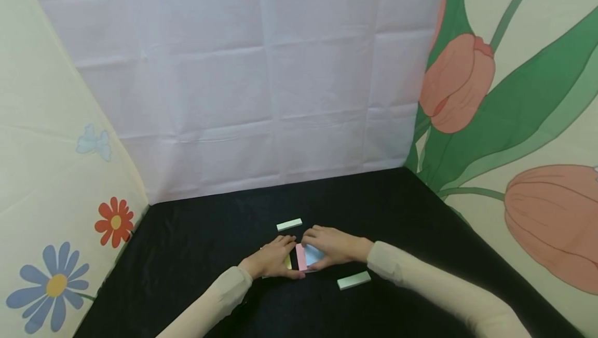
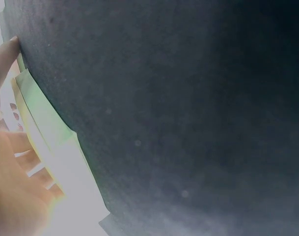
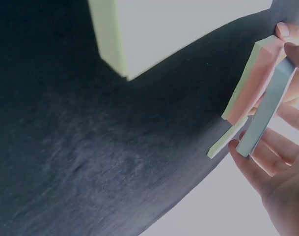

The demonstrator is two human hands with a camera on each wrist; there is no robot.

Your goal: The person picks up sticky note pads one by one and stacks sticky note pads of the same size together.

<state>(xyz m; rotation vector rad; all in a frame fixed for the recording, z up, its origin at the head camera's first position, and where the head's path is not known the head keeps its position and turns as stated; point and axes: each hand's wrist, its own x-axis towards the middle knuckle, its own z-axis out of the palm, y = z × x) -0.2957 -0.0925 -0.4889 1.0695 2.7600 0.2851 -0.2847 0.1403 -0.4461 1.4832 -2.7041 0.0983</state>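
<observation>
Working low at the near middle of the black cloth, your two hands meet over a small cluster of flat coloured blocks. Your left hand curls round the left side of the cluster, fingers bent against a yellow block, which shows only as a sliver between the fingers. Your right hand closes on the other side, fingers wrapped over a blue block. Between the two stands a pink block, on edge and touching both hands.

In the right wrist view the pink block and blue block lean side by side, with your fingertips on the top of the pink one and a pale green edge under it. The left wrist view is washed out; pale blocks lie by your palm, but the hold cannot be read there.

Two pale green blocks lie loose on the cloth: one just beyond your hands, the other just beside your right wrist. White sheet behind, flower-print fabric to the sides.
</observation>
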